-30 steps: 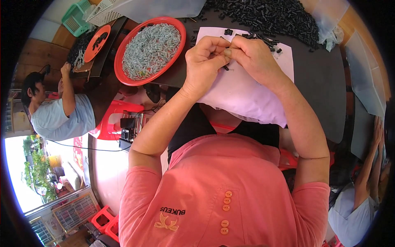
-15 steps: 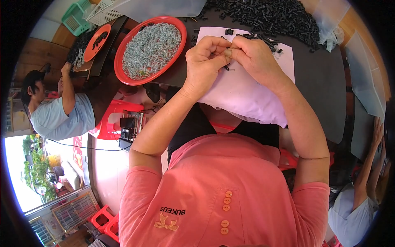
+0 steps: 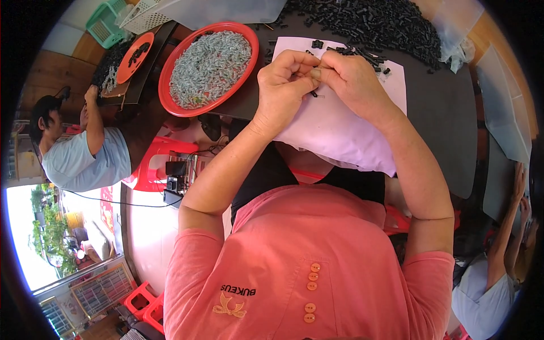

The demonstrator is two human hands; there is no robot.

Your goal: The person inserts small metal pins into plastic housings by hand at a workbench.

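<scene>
My left hand [image 3: 285,83] and my right hand [image 3: 352,80] meet fingertip to fingertip above a pale pink cloth [image 3: 334,127], which lies over the table edge and my lap. Both are closed in a pinch, and the fingers hide most of whatever is between them. A small black piece [image 3: 314,94] shows just below the left fingertips; whether it is held or lies on the cloth I cannot tell. Beyond my hands, several black plastic pieces [image 3: 368,58] and a few small clear ones lie on the far part of the cloth.
A red round tray [image 3: 253,54] full of small clear pieces stands at the left. A large heap of black pieces [image 3: 368,25] covers the back of the dark table [image 3: 442,124]. Clear plastic bins [image 3: 504,102] stand at the right. Co-workers [image 3: 85,150] sit on both sides.
My hands keep almost the same pinch over the cloth, with only slight finger movement. The view has shifted very slightly.
</scene>
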